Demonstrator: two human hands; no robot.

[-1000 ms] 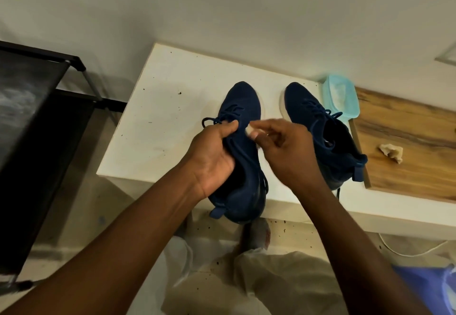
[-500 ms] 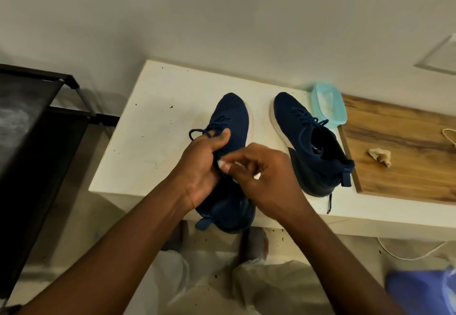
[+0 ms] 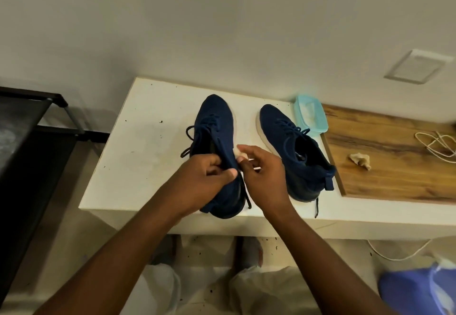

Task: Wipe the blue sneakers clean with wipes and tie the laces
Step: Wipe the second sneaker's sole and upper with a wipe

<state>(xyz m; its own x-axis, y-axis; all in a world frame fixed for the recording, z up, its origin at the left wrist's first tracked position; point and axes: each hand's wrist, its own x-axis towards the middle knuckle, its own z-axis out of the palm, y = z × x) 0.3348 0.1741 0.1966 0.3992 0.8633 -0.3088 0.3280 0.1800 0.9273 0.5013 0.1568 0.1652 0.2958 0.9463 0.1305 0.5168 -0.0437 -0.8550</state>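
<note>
left hand (image 3: 209, 178) clamps the sneaker's (image 3: 217, 139) collar while right hand (image 3: 264, 174) pinches a wipe (image 3: 241, 153) against its side.

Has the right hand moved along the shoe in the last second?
Yes. The right hand slid back from the laces toward the heel of the left sneaker, nearer the table's front edge, with the wipe.

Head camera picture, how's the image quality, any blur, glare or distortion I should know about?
Head view: warm, dim, even light with no glare; wide-angle bending curves the white table edge; edges blur, notably the blue bag at lower right; both sneakers and hands are fairly sharp, though the dark knit hides detail; soft shadows under the shoes.
</note>
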